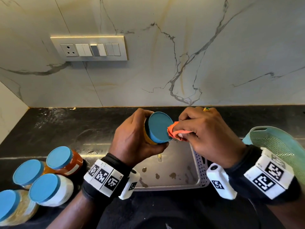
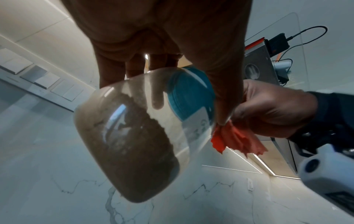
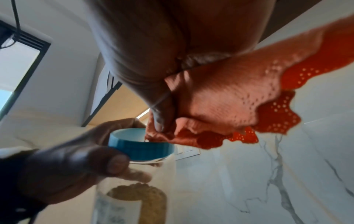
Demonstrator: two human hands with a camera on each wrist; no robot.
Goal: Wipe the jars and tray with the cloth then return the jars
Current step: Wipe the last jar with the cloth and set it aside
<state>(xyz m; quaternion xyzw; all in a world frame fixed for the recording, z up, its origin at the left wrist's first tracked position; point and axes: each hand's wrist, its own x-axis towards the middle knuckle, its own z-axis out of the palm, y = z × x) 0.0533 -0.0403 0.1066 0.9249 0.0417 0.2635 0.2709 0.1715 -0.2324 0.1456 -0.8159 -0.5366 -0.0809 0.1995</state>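
Note:
My left hand (image 1: 142, 138) grips a clear jar with a blue lid (image 1: 159, 128) above the tray, tilted so the lid faces me. Brown powder fills part of the jar (image 2: 134, 144). My right hand (image 1: 201, 128) pinches a bunched orange cloth (image 1: 175, 132) and presses it against the lid's right edge. The right wrist view shows the cloth (image 3: 220, 98) hanging from that hand beside the lid (image 3: 141, 148). The grey perforated tray (image 1: 200, 164) lies on the black counter under both hands, its floor stained.
Several blue-lidded jars (image 1: 49, 185) stand grouped on the counter at the lower left. A teal mesh basket (image 1: 280, 146) sits at the right behind my right wrist. A marble wall with a switch panel (image 1: 89, 47) rises behind the counter.

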